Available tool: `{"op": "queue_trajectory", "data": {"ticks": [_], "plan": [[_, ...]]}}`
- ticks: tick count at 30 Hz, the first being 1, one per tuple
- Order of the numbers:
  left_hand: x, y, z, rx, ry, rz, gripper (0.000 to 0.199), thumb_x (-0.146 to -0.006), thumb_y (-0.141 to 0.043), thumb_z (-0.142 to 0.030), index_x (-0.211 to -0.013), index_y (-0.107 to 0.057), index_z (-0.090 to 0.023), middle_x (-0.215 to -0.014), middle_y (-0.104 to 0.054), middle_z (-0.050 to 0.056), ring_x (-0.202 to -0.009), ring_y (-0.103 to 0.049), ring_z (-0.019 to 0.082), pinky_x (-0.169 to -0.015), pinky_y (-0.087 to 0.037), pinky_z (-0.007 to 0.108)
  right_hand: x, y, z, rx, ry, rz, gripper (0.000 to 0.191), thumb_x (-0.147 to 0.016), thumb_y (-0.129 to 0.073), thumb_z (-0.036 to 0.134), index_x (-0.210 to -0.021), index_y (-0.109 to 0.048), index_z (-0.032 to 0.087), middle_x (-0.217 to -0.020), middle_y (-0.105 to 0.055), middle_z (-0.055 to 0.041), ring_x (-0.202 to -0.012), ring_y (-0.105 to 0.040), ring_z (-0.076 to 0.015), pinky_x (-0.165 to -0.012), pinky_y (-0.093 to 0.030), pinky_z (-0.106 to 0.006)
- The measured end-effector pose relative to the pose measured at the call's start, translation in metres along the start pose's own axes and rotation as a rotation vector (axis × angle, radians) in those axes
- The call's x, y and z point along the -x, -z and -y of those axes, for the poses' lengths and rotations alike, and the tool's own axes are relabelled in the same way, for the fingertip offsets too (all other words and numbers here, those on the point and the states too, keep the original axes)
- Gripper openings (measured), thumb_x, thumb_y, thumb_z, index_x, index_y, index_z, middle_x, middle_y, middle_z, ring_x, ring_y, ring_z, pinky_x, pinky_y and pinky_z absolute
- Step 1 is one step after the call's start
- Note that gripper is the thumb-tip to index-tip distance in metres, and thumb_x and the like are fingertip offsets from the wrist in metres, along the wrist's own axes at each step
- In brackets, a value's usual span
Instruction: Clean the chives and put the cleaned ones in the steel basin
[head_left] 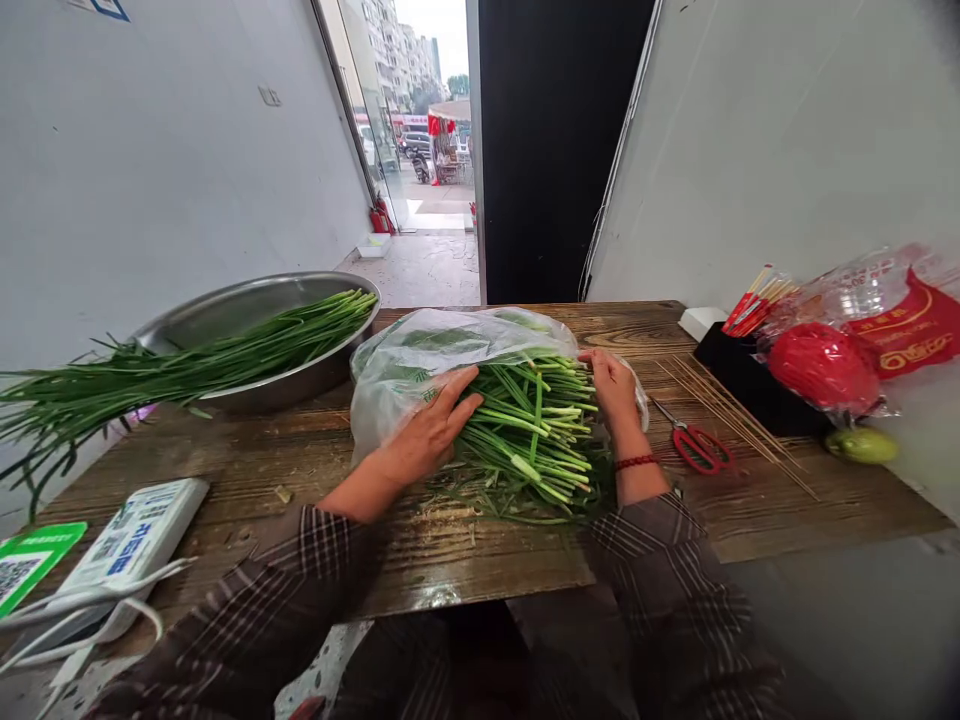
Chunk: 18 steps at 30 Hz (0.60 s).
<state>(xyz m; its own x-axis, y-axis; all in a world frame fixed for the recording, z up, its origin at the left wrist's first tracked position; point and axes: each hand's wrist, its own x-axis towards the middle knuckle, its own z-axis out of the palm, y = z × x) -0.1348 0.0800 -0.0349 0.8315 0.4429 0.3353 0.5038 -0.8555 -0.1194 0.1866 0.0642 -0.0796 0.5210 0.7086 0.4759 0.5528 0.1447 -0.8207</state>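
A bunch of garlic chives [536,430] lies on the wooden table in front of me, cut ends pointing right. A thin white plastic bag [397,370] covers its back and left side. My left hand [424,430] rests with fingers stretched over the bag's edge and the chives. At the right end of the bunch, my right hand [615,395] pinches the bag's rim between thumb and fingers; its fingertips are partly hidden. Loose leaf scraps lie under the bunch.
On the left, a metal basin [217,297] holds more long chives [277,345] that hang over its rim. Red-handled scissors [697,445], thin wooden skewers [739,425] and a black box [739,380] are on the right. A white device with cables [139,540] sits front left.
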Motion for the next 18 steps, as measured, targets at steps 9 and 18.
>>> {"op": "queue_trajectory", "data": {"ticks": [9,18], "plan": [[-0.033,0.024,0.013,0.020,-0.041,0.098,0.129,-0.062,-0.083,-0.044,-0.156,0.001,-0.017,-0.163,0.003,0.022,-0.151,-0.003,0.040,-0.121,-0.017,0.053,0.004,0.008,0.025,-0.020,0.222,-0.152,0.048,-0.097,-0.035,0.049,-0.077,-0.069,0.020,-0.102,-0.072,-0.0093,-0.102,-0.064,-0.0215,-0.094,-0.047,-0.037],[-0.062,0.016,0.025,0.151,0.027,0.296,0.140,-0.054,-0.083,-0.053,-0.155,0.006,-0.015,-0.162,-0.002,0.024,-0.148,-0.016,0.042,-0.119,-0.022,0.050,0.011,0.007,0.036,-0.207,0.119,0.162,0.054,-0.095,-0.032,0.059,-0.105,-0.070,0.023,-0.115,-0.072,-0.0083,-0.109,-0.064,-0.0230,-0.099,-0.048,-0.040]]}}
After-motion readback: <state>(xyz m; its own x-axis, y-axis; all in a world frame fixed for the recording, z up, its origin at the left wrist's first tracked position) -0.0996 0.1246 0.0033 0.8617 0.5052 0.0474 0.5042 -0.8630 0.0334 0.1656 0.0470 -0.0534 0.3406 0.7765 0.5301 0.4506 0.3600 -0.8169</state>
